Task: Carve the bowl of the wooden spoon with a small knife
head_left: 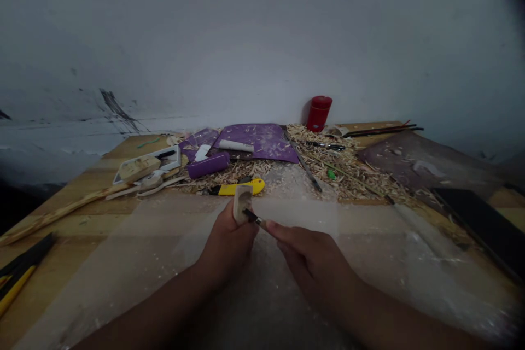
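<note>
Near the middle of the head view, my left hand [229,238] is closed round a pale wooden block [243,197], which stands upright out of the fist. My right hand [311,254] grips a small carving tool [258,220] with its index finger stretched along the handle. The tool's dark tip touches the face of the block, beside a darker patch. Just behind the block lies a yellow utility knife [241,187]. Under both hands a translucent plastic sheet [176,240] covers the table.
Wood shavings [348,169] cover the table's back, around purple sheets [258,139] and a purple roll [208,165]. A red canister [319,113] leans near the wall. A white tray [177,158] and yellow-black tool [20,279] are left; a dark flat slab [484,229] lies right.
</note>
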A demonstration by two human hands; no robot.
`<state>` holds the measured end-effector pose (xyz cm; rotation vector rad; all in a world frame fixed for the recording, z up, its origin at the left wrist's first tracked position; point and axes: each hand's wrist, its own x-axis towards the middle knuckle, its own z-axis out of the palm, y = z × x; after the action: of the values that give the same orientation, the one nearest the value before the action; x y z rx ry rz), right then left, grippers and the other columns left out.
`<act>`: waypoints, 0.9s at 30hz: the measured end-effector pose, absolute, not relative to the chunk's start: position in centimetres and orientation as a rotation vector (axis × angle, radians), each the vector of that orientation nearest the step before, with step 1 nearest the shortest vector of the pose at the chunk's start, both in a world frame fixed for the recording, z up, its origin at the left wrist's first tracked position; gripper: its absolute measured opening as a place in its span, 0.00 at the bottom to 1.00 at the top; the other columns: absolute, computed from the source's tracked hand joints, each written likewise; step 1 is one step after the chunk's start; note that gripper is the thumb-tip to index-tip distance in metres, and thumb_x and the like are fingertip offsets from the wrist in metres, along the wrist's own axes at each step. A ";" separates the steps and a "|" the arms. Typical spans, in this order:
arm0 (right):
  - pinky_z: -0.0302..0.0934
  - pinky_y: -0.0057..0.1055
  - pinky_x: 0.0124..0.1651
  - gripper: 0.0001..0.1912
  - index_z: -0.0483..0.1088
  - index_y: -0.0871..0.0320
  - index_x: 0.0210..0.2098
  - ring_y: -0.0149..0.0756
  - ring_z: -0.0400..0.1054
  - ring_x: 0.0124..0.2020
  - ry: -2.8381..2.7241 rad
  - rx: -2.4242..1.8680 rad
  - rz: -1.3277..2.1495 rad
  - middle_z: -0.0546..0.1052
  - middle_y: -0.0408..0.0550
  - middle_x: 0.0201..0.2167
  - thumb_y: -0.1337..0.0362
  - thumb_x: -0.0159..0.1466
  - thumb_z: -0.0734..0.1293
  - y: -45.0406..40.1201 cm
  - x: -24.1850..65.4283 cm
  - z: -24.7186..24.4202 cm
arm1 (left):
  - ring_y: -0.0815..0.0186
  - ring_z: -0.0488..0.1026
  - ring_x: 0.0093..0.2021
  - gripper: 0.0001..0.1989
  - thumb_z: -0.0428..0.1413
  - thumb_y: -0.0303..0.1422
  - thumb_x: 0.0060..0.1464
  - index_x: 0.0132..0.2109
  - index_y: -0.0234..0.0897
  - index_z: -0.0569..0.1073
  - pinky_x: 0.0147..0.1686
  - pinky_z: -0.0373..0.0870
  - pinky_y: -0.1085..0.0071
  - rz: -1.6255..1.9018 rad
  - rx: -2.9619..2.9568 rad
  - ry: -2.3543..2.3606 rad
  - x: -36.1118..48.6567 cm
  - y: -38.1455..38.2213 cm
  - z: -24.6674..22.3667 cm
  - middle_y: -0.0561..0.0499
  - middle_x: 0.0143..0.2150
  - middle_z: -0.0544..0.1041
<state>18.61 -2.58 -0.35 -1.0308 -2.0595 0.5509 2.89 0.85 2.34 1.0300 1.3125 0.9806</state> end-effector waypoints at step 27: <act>0.51 0.27 0.23 0.21 0.61 0.57 0.53 0.31 0.59 0.20 -2.319 -1.100 0.055 0.65 0.42 0.21 0.71 0.62 0.54 -2.0 21.0 1.2 | 0.76 0.53 0.10 0.05 0.52 0.29 0.45 0.29 0.39 0.60 0.13 0.52 0.79 0.909 1.163 1.384 2.4 1.1 1.3 0.64 0.12 0.59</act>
<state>20.97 -1.96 1.19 -1.1005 -2.3191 0.0553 2.40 1.13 1.34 1.1628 1.3837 0.9091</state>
